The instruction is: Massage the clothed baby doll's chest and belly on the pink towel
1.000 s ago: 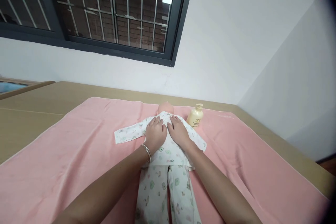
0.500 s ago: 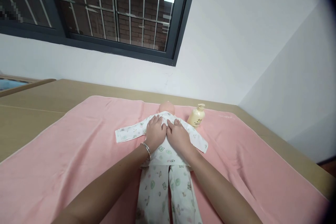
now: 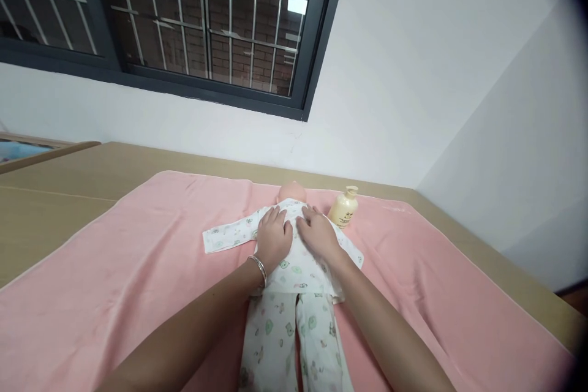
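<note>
A baby doll (image 3: pixel 293 192) lies on a pink blanket (image 3: pixel 156 239), dressed in a white patterned top (image 3: pixel 294 272) and matching pants (image 3: pixel 271 337). Only the top of its head shows beyond the collar. My left hand (image 3: pixel 274 236), with silver bangles at the wrist, rests flat on the left side of the top's chest, fingers stretched out. On the other side of the chest lies my right hand (image 3: pixel 318 231), its fingers also extended. A strip of the top shows between the two hands. The right sleeve is partly hidden behind my right forearm.
A pale yellow pump bottle (image 3: pixel 343 207) stands on the blanket just beyond the doll's right sleeve. The blanket covers a wooden surface (image 3: pixel 138 156) that meets a white wall (image 3: pixel 390 73). A dark-framed barred window (image 3: pixel 206 24) is above.
My hands have moved apart on the doll's chest. The right hand has shifted outward to the right and slightly up, opening a gap between them. The view has tilted slightly.
</note>
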The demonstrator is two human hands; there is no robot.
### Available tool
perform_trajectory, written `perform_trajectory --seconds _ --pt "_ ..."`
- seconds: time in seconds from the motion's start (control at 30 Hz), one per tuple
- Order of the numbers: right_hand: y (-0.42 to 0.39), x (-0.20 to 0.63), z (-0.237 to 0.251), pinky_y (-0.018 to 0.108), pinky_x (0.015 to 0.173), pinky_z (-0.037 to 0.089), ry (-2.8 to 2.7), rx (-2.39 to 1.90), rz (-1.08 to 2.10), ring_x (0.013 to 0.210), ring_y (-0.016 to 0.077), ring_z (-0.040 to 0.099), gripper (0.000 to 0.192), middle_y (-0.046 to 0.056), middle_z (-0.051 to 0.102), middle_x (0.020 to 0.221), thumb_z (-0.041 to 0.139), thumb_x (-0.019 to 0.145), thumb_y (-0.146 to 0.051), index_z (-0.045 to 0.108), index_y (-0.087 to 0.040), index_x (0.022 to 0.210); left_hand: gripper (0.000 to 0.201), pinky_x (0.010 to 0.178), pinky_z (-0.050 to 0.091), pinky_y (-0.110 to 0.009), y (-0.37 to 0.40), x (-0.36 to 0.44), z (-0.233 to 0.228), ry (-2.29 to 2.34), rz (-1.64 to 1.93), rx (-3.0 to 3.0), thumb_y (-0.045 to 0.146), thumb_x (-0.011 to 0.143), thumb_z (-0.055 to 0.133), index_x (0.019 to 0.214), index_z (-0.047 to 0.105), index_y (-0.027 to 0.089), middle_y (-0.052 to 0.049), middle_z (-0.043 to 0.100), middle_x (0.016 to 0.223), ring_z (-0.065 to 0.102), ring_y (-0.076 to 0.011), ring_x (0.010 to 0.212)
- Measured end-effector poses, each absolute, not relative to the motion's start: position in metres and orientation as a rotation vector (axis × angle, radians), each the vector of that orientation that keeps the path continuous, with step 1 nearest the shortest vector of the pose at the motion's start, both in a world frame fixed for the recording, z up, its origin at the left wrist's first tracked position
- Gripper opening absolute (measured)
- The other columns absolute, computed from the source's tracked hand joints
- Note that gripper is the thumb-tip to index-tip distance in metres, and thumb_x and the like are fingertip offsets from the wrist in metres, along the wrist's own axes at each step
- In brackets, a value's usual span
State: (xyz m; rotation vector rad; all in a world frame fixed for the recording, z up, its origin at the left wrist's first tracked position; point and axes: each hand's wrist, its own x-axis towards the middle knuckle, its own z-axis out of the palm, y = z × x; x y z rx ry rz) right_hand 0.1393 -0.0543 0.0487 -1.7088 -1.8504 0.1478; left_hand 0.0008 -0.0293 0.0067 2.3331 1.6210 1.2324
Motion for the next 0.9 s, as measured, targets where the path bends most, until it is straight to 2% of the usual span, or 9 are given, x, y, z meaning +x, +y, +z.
perform_trajectory --seconds 0.17,0.33,0.43,0.53,0.67,0.8,0.9 --pt "-0.057 0.137 0.051 0.041 0.119 0.022 -1.762 -1.587 -0.002 0.145 0.0246 0.025 0.055 0.014 0.037 0.152 0.04 0.094 -0.027 0.039 -0.006 0.146 0.043 0.115 0.034 -0.049 -0.027 0.001 0.002 1.589 1.319 2.293 0.026 0.094 0.038 0.128 0.058 0.009 -0.016 0.057 0.137 0.046 -0.0296 0.134" --pt "-0.057 0.125 0.036 0.049 0.118 0.023 -1.945 -1.568 0.041 0.143 0.029 0.029 0.047 0.014 0.043 0.148 0.038 0.096 -0.025 0.051 -0.009 0.138 0.043 0.114 0.035 -0.051 -0.025 0.002 -0.002 1.574 1.4 2.231 0.028 0.094 0.038 0.129 0.056 0.008 -0.018 0.054 0.14 0.044 -0.0305 0.135" --pt "-0.058 0.125 0.037 0.047 0.119 0.023 -1.882 -1.547 0.006 0.144 0.0264 0.028 0.052 0.014 0.039 0.151 0.038 0.096 -0.026 0.043 -0.007 0.144 0.044 0.115 0.034 -0.052 -0.024 0.002 -0.003 1.537 1.441 2.206 0.029 0.094 0.04 0.13 0.055 0.01 -0.017 0.05 0.144 0.042 -0.0308 0.137" --pt "-0.06 0.125 0.039 0.044 0.121 0.02 -1.82 -1.515 -0.064 0.146 0.0243 0.024 0.056 0.016 0.032 0.154 0.037 0.096 -0.025 0.036 -0.003 0.147 0.045 0.115 0.034 -0.052 -0.025 0.002 -0.003 1.521 1.414 2.207 0.029 0.094 0.039 0.131 0.055 0.009 -0.017 0.051 0.143 0.043 -0.0311 0.136" --pt "-0.059 0.122 0.034 0.047 0.119 0.022 -1.947 -1.549 0.026 0.144 0.0283 0.027 0.051 0.016 0.039 0.15 0.036 0.096 -0.025 0.047 -0.005 0.141 0.048 0.115 0.034 -0.05 -0.025 0.002 0.0 1.519 1.36 2.216 0.027 0.094 0.036 0.132 0.053 0.004 -0.019 0.055 0.138 0.046 -0.0313 0.133" --pt "-0.056 0.123 0.029 0.045 0.121 0.018 -1.839 -1.547 -0.044 0.147 0.0255 0.021 0.055 0.015 0.032 0.155 0.039 0.095 -0.026 0.04 -0.006 0.146 0.048 0.115 0.035 -0.047 -0.026 0.001 0.002 1.496 1.378 2.198 0.028 0.095 0.036 0.133 0.053 0.005 -0.018 0.057 0.135 0.048 -0.0292 0.131" --pt "-0.054 0.124 0.026 0.048 0.12 0.018 -1.838 -1.592 -0.018 0.146 0.0271 0.022 0.053 0.015 0.034 0.153 0.037 0.095 -0.024 0.043 -0.006 0.144 0.049 0.116 0.033 -0.046 -0.027 0.002 0.003 1.508 1.359 2.185 0.028 0.095 0.034 0.135 0.051 0.005 -0.018 0.056 0.137 0.046 -0.0287 0.134"
